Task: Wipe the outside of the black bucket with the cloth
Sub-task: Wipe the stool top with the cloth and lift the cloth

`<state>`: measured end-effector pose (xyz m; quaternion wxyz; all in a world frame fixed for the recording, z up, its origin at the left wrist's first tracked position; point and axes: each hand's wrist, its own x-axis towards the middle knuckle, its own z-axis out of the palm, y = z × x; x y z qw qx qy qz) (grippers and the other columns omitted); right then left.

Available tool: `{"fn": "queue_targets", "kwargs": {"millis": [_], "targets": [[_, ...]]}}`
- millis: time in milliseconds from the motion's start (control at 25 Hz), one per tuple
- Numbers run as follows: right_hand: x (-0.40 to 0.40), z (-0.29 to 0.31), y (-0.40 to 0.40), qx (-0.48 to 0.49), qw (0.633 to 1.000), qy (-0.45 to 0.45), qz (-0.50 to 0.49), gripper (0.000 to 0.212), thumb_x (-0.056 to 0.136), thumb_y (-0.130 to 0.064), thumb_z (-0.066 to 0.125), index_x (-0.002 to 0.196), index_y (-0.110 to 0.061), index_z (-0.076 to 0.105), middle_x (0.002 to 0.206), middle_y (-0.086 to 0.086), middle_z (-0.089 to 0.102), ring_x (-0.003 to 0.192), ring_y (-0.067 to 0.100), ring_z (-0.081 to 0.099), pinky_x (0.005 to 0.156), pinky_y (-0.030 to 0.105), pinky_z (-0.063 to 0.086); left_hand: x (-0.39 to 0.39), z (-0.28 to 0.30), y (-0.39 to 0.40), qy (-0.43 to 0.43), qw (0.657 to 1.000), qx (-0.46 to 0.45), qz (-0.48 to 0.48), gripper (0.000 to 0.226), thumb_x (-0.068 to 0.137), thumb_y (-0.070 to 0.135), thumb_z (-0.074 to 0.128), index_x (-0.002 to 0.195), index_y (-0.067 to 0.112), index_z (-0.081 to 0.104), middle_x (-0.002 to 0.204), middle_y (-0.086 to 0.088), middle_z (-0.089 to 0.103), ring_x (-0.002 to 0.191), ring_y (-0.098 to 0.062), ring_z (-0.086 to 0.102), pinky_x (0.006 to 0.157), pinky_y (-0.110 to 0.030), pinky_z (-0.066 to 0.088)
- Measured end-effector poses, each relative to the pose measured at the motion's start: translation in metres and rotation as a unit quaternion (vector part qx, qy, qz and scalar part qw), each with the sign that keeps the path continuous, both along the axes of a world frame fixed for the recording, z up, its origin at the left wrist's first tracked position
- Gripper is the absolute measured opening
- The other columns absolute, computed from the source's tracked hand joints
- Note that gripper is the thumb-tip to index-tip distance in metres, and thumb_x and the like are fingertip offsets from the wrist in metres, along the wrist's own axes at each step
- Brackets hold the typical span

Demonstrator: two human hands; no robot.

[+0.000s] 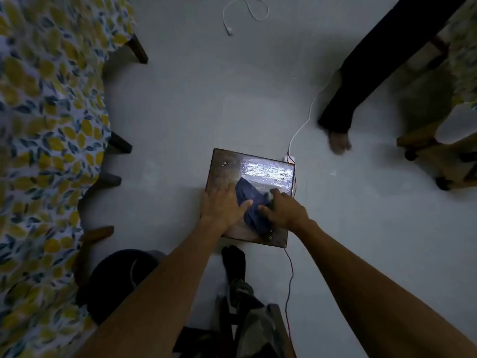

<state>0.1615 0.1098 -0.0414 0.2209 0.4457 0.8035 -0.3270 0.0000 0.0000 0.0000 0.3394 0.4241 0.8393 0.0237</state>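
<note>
A dark blue cloth (249, 195) lies crumpled on a small square wooden stool (227, 166) in the middle of the floor. My left hand (222, 205) rests flat on the stool's left side, fingers spread, its thumb touching the cloth. My right hand (284, 208) curls over the cloth's right edge and pinches it. The black bucket (113, 275) stands on the floor at the lower left, beside my left forearm, partly hidden by it; a thin wire handle shows across its top.
A bed with a leaf-patterned sheet (44, 151) fills the left side. Another person's leg and bare foot (339, 142) stand at the upper right. A white cable (302, 125) and a thin red wire (290, 275) run along the floor by the stool. A wheeled wooden stand (423, 148) sits at far right.
</note>
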Motion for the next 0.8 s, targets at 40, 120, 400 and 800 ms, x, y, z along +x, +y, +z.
{"fn": "queue_targets", "kwargs": {"millis": [40, 120, 400, 800], "targets": [[0.000, -0.011, 0.001, -0.002, 0.999, 0.005, -0.036, 0.055, 0.094, -0.052, 0.061, 0.131, -0.013, 0.049, 0.124, 0.015, 0.064, 0.106, 0.033, 0.065, 0.089, 0.046, 0.056, 0.003, -0.013, 0.006, -0.038, 0.999, 0.005, 0.014, 0.068, 0.096, 0.056, 0.050, 0.146, 0.011, 0.042, 0.148, -0.015, 0.049, 0.133, -0.033, 0.048, 0.106, -0.042, 0.039], [-0.002, -0.029, 0.002, -0.001, 0.994, 0.014, -0.110, 0.049, 0.091, -0.049, 0.066, 0.118, -0.010, 0.055, 0.106, 0.011, 0.064, 0.093, 0.030, 0.066, 0.078, 0.039, 0.056, 0.007, -0.036, 0.015, -0.092, 0.995, 0.027, 0.029, 0.045, 0.101, 0.032, 0.051, 0.133, 0.001, 0.054, 0.136, -0.020, 0.058, 0.125, -0.035, 0.055, 0.100, -0.036, 0.040], [-0.013, -0.050, 0.001, -0.083, 0.982, 0.044, -0.167, 0.033, 0.087, -0.037, 0.074, 0.079, -0.006, 0.064, 0.071, 0.010, 0.063, 0.072, 0.028, 0.065, 0.072, 0.042, 0.056, 0.002, -0.063, 0.028, -0.160, 0.974, 0.017, 0.158, 0.017, 0.098, 0.006, 0.054, 0.090, -0.006, 0.063, 0.105, -0.029, 0.066, 0.103, -0.043, 0.063, 0.066, -0.023, 0.041], [-0.024, 0.010, 0.000, -0.111, 0.955, 0.140, -0.238, 0.017, 0.094, -0.018, 0.062, 0.079, -0.011, 0.056, 0.072, 0.005, 0.055, 0.071, 0.019, 0.053, 0.063, 0.029, 0.044, -0.023, -0.029, 0.015, -0.213, 0.959, 0.073, 0.173, 0.026, 0.096, 0.015, 0.046, 0.118, 0.004, 0.051, 0.114, -0.022, 0.061, 0.095, -0.032, 0.060, 0.077, -0.032, 0.045]]}}
